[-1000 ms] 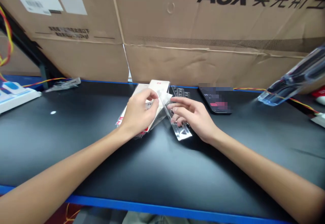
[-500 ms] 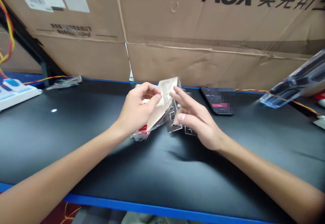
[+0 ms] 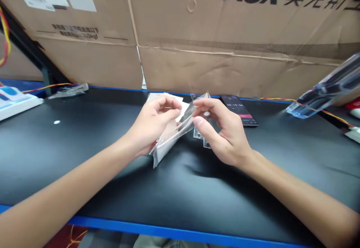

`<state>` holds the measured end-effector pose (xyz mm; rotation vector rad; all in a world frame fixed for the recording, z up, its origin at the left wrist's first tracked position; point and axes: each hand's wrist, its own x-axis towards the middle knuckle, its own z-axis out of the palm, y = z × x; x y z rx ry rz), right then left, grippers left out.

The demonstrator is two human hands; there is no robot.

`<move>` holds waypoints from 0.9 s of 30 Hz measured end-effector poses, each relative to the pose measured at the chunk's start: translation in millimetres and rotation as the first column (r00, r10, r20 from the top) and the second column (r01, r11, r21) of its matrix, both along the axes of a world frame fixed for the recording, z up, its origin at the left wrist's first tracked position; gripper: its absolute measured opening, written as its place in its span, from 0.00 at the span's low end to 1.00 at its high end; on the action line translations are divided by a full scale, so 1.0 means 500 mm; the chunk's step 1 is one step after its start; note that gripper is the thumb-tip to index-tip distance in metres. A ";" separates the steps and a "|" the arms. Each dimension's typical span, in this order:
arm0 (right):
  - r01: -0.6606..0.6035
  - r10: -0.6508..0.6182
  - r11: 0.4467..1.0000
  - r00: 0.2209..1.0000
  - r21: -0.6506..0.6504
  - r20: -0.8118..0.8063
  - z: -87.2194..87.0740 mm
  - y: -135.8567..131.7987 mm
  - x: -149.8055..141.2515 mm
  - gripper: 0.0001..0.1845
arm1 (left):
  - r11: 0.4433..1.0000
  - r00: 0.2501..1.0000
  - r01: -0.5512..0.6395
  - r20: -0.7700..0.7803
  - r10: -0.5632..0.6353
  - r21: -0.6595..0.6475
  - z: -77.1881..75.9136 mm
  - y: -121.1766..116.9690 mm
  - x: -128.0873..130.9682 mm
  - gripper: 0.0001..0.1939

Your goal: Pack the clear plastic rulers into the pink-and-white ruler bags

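Left of the black phone (image 3: pixel 247 118), a clear plastic sleeve (image 3: pixel 165 147) slants between the left hand (image 3: pixel 153 120) and the right hand (image 3: pixel 229 131). The right hand, nearer the phone, curls by the sleeve's top end, and the left hand, farther off, bends its fingers beside it; I cannot tell if either pinches it.
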<state>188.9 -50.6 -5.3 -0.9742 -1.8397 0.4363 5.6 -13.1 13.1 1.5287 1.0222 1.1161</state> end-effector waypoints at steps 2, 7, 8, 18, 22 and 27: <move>-0.029 0.029 0.998 1.000 0.057 -0.010 -0.002 0.002 0.001 0.12 | 0.996 0.997 0.071 0.019 -0.070 -0.050 -0.002 -0.002 -0.001 0.05; -0.041 0.039 0.991 0.999 0.125 0.022 -0.010 0.014 0.006 0.08 | 0.976 0.978 0.209 -0.010 -0.210 -0.057 -0.007 -0.004 -0.007 0.10; -0.026 0.024 0.992 0.999 0.123 0.024 -0.011 0.016 0.008 0.08 | 0.968 0.968 0.247 -0.022 -0.248 -0.041 -0.007 -0.003 -0.009 0.10; 0.041 -0.040 0.997 0.999 0.067 -0.020 -0.019 0.029 0.017 0.06 | 0.755 0.710 0.653 -0.298 -0.638 -0.060 0.015 0.024 -0.051 0.27; 0.049 -0.047 0.998 0.998 0.050 -0.043 -0.026 0.033 0.019 0.06 | 0.727 0.647 0.685 -0.417 -0.638 -0.050 0.016 0.025 -0.053 0.35; 0.068 -0.064 0.996 0.996 0.057 -0.061 -0.025 0.033 0.019 0.07 | 0.813 0.755 0.581 -0.390 -0.527 0.026 0.010 0.014 -0.039 0.29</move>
